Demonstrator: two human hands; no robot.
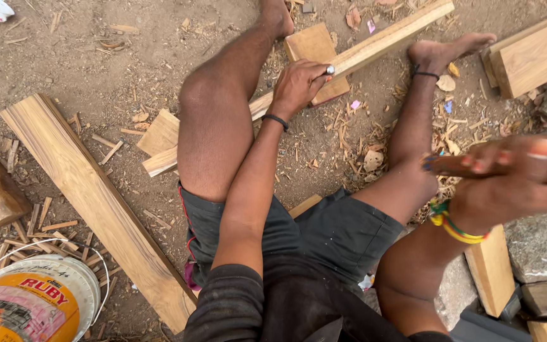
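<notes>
Head view: left hand (299, 85) grips a chisel (328, 70) on the batten (375, 44); blurred right hand (514, 180) clutches a mallet (457, 166); a mis-hit could strike fingers.

I see my left hand (299, 85) reaching forward between bent knees, fingers curled tight in a downward grip. My right hand (517, 174) is raised at the right, fist closed (motion-blurred), forearm angled up.

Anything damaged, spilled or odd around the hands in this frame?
Nothing looks damaged. Wood chips litter the dirt beneath the long batten the left hand works with a metal tool. The right hand, gripping a wooden handle, is blurred.
</notes>
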